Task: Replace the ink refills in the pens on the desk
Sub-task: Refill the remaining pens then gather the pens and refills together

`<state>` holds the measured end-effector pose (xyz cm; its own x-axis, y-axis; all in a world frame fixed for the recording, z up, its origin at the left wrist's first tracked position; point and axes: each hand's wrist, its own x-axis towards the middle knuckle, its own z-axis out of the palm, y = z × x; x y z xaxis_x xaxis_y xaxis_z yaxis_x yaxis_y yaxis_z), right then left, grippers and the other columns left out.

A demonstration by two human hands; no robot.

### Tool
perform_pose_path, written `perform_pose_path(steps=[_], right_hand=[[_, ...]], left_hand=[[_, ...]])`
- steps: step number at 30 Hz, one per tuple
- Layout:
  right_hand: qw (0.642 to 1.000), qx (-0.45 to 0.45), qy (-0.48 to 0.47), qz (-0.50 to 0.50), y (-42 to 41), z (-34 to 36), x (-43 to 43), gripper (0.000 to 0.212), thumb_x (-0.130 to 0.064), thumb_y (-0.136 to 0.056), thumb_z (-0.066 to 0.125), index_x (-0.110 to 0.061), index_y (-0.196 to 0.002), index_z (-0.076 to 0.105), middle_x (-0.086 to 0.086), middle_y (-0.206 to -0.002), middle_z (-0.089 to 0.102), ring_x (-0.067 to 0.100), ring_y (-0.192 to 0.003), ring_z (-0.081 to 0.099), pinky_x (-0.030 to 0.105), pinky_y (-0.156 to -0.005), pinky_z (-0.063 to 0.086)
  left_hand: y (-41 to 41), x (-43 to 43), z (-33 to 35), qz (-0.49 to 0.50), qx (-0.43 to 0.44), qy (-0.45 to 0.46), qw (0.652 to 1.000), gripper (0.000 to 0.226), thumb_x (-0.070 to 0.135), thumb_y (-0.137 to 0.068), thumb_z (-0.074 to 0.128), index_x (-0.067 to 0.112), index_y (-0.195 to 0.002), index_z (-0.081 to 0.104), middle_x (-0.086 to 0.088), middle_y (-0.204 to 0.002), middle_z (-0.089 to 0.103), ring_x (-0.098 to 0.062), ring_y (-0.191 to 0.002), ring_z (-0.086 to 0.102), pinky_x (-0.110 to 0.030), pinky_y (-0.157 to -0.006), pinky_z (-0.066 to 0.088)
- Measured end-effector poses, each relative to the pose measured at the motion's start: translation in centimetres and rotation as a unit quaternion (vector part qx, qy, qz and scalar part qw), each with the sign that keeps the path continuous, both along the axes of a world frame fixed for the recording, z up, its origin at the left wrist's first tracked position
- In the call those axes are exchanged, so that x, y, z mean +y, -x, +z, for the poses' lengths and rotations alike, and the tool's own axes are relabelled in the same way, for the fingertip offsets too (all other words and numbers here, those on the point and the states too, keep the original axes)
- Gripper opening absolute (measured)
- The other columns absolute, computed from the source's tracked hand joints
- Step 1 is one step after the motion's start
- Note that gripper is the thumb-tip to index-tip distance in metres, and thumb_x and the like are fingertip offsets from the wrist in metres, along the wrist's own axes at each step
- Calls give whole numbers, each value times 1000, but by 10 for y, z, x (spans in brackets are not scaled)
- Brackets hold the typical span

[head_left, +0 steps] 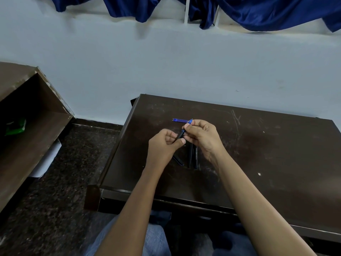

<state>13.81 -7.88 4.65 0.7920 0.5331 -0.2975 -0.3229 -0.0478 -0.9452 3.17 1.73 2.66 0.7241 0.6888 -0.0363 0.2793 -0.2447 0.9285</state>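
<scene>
Both hands hold one black pen (181, 134) above the dark desk (258, 154). My left hand (164, 145) grips its black barrel. My right hand (201, 134) pinches its blue front end, whose tip (190, 121) pokes out past my fingers. Blue ink refills (180, 120) lie side by side on the desk just beyond my hands. Two black pens (192, 157) rest on the desk under my right wrist, and another black pen (178, 160) lies under my left wrist, partly hidden.
The desk's left edge (118, 145) drops to a dark speckled floor. A brown shelf unit (33, 115) stands at the left with a green packet (15, 126) inside. A pale wall and blue curtain (258, 13) are behind the desk.
</scene>
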Motion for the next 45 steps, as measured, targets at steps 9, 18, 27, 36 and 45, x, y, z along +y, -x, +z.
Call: perform_pose_path(steps=[9,18,27,36,45], right_hand=[[1000,4,1,9,1,-1,0,21,-7,-86,68,0,-105,63,10,-90,72,11,-71,69,22,-66,58],[1000,9,-1,15,2,-1,2,18,-8,-86,69,-1,-102,64,7,-83,71,9,-65,67,20,-63,57],[991,45,-61,107,-1,-1,-2,25,-2,-96,51,-6,-117,64,3,-95,74,10,-78,69,20,-73,56],[998,-62,-4,17,9,-2,3,10,-13,-81,74,-10,-73,71,8,-66,68,14,-59,59,26,-66,51],[999,-21,49,4,15,-13,9,18,-22,-84,72,-11,-70,71,1,-64,69,9,-64,61,19,-62,51]], left_hand=[[1,2,0,-25,37,4,999,10,27,-83,69,27,-84,60,9,-77,64,1,-67,60,-6,-55,45],[1,0,3,-45,49,44,997,13,25,-92,59,15,-94,66,5,-79,69,-2,-69,66,-12,-62,44],[-1,0,4,-90,77,52,992,22,25,-98,43,32,-88,61,8,-79,64,-3,-67,54,-21,-62,40],[4,0,10,-75,52,-14,996,17,19,-92,55,24,-83,69,11,-70,66,3,-61,58,-11,-62,41],[8,0,11,1,115,-226,967,18,24,-93,57,18,-103,70,7,-76,58,-5,-64,46,-12,-48,24]])
